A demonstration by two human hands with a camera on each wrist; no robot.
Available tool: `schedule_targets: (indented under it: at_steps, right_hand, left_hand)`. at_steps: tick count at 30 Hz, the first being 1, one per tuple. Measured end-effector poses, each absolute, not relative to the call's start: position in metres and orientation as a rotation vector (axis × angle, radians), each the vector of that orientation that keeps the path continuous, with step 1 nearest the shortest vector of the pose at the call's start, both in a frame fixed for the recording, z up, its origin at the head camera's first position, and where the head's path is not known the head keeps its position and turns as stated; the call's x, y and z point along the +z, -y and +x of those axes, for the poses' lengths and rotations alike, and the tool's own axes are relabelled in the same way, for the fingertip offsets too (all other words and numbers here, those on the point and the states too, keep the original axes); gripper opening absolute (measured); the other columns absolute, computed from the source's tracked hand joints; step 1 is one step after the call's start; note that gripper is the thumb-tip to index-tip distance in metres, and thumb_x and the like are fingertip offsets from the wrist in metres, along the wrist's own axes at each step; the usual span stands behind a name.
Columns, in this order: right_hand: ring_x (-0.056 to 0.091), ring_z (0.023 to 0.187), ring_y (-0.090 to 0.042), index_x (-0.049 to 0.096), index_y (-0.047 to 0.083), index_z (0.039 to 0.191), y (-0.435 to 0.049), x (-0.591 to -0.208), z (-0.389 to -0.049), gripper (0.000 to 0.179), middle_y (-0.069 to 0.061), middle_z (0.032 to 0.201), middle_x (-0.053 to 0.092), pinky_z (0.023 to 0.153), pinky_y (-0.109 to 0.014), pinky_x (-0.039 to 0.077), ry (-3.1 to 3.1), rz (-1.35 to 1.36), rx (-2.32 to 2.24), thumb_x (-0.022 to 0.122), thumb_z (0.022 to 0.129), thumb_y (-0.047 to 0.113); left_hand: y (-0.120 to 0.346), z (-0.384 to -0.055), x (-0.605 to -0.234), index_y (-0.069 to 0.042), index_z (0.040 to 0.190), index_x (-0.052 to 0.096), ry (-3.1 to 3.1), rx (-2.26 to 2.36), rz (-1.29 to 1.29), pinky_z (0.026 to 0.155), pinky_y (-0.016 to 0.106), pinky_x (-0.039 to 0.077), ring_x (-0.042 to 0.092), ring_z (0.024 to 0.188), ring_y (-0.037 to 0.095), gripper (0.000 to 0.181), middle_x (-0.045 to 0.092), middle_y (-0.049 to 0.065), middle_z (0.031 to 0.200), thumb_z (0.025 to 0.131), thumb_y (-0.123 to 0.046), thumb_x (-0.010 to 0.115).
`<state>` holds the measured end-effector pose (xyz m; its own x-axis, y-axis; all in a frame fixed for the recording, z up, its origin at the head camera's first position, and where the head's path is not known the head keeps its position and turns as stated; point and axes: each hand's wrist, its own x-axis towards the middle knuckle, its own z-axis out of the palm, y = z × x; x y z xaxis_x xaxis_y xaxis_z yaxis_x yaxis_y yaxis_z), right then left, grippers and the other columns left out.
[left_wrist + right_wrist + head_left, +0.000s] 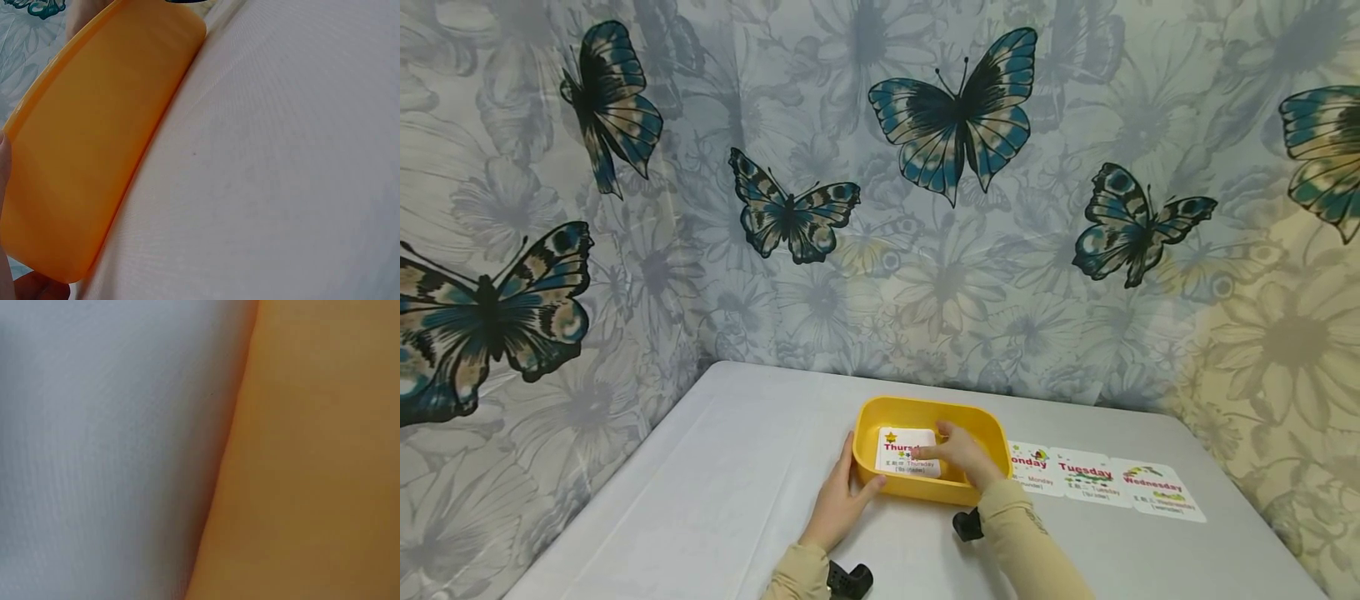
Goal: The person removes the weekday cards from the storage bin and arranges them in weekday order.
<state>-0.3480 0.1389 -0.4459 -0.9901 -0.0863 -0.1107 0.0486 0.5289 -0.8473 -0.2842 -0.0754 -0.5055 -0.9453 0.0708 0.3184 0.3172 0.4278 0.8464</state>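
Grips the yellow box point(925, 490) at its near-left corner with the left hand point(841, 504), probably to steady it, and now holds a wide-spread right hand point(967, 457) over the Thursday card point(895, 462) inside.

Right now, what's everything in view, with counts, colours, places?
Tray: 1, yellow, on the table.
Thursday card: 1, white, in the tray.
Monday card, Tuesday card, Wednesday card: 3, white, in a row right of the tray.
Table: 1, white, below.
Floral backdrop: 1, mostly grey-blue, behind.
Bold butterflies: 6, teal-black-tan, on the backdrop.
Sleeves: 2, beige, bottom.
Wrist devices: 2, black, beside the sleeves.
Left hand: 1, gripping the tray's near-left corner.
Right hand: 1, inside the tray, at the Thursday card.
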Motion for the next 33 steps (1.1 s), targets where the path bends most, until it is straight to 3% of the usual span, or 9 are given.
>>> schedule_targets:
  at_steps: [14, 20, 24, 33]
  right_hand:
    - [0.039, 0.121, -0.04, 0.038, -0.014, 0.132, -0.135, -0.451, -0.355, 0.089, -0.03, 0.133, 0.04, 0.103, -0.052, 0.028, -2.736, -0.075, -1.274, 0.084, 0.068, 0.025]
    - [0.051, 0.095, -0.029, 0.051, -0.011, 0.119, -0.135, -0.457, -0.363, 0.075, -0.02, 0.108, 0.057, 0.089, -0.043, 0.043, -2.831, -0.149, -1.159, 0.087, 0.063, 0.023]
    - [0.049, 0.085, -0.026, 0.055, -0.008, 0.11, -0.135, -0.461, -0.367, 0.07, -0.013, 0.095, 0.056, 0.081, -0.041, 0.044, -2.872, -0.164, -1.091, 0.089, 0.058, 0.024]
    - [0.037, 0.117, -0.039, 0.045, -0.007, 0.13, -0.135, -0.46, -0.364, 0.09, -0.027, 0.131, 0.04, 0.102, -0.053, 0.028, -2.85, -0.085, -1.038, 0.09, 0.058, 0.022]
  left_hand:
    - [0.074, -0.284, -0.506, -0.017, 0.15, 0.011, 2.443, -1.514, -0.342, 0.108, 0.045, 0.023, 0.026, 0.133, 0.028, 0.09, 0.026, 0.012, 0.149, 0.084, -0.053, 0.06]
    - [0.074, -0.284, -0.506, -0.018, 0.15, 0.011, 2.434, -1.505, -0.351, 0.107, 0.045, 0.024, 0.027, 0.133, 0.028, 0.09, 0.026, 0.013, 0.148, 0.084, -0.051, 0.061]
    - [0.075, -0.284, -0.506, -0.017, 0.15, 0.011, 2.432, -1.503, -0.354, 0.107, 0.045, 0.025, 0.028, 0.132, 0.028, 0.09, 0.027, 0.013, 0.148, 0.084, -0.051, 0.062]
    - [0.075, -0.284, -0.507, -0.017, 0.15, 0.011, 2.435, -1.508, -0.356, 0.107, 0.044, 0.025, 0.027, 0.133, 0.028, 0.09, 0.025, 0.013, 0.148, 0.084, -0.05, 0.062]
